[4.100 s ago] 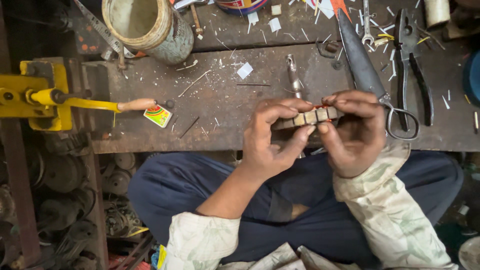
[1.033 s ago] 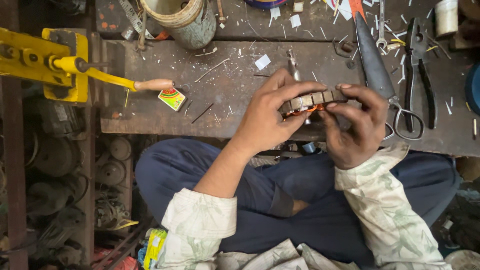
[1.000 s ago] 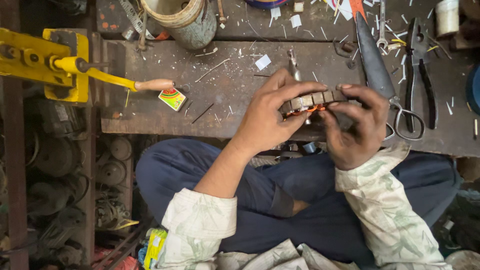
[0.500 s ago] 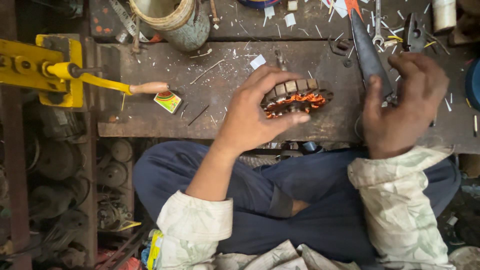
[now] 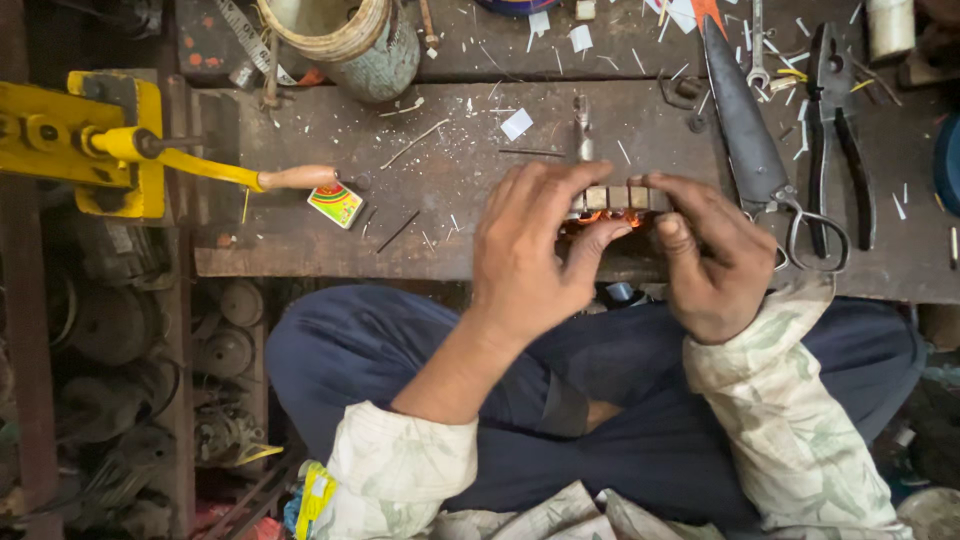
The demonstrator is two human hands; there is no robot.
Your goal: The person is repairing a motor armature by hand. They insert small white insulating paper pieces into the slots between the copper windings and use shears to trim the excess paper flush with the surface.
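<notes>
Dark, scarred wooden desk (image 5: 300, 240) seen from above, littered with white paper slips, with crossed legs in blue trousers at the near edge. Just above the near edge of that desk, right of centre: a small laminated block (image 5: 610, 198) with copper-orange winding glowing underneath, pinched between both hands. Left hand (image 5: 525, 250) arched over its left end, fingers along the far side and thumb tucked below, grip closed on it. Right hand (image 5: 715, 265) closed on the right end in the same way, thumb up against the underside. Held low and close to the body, probably for steadiness and to keep the pale top segments facing the eyes. Long dark shears (image 5: 745, 140) and black pliers (image 5: 835, 130) laid within easy reach at the right; yellow lever tool (image 5: 100, 145) with wooden handle (image 5: 295, 178) fixed at the far left, out of the way; a small colourful box (image 5: 337, 205) beside that handle; a round tin (image 5: 350, 40) at the far edge. Against half a second earlier: right hand then off by the shears' loops with the left carrying the block alone and more orange winding showing; now back on the block, winding mostly covered.
</notes>
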